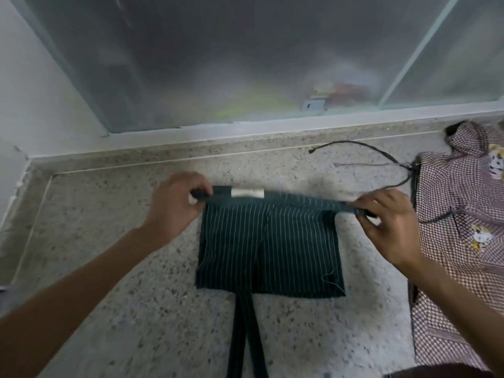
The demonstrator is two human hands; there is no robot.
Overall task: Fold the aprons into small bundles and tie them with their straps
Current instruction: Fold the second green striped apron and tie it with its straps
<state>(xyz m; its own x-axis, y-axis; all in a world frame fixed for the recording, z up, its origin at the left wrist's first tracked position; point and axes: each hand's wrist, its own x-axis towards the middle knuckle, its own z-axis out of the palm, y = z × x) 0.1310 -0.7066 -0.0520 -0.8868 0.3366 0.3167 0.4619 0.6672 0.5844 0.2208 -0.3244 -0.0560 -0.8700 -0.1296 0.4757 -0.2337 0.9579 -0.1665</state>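
1. Two aprons lay on the counter: one dark green striped apron [268, 241] between the hands, and one checked apron [458, 241] just right of the right hand [387, 227].
2. Two hands were in view, the left hand [174, 205] and the right.
3. Two dark straps [246, 334] trailed from the striped apron, nearer the person than both hands.
4. One white label [247, 192] sat between the hands.

Hands [283, 214] gripping striped apron [268, 246]

Both hands gripping, arms extended fwd.
L hand [174, 204] & R hand [388, 227]: knuckles up, fingers curled in a pinch, level w/ each other, well apart; forearms bare, converging from lower corners.
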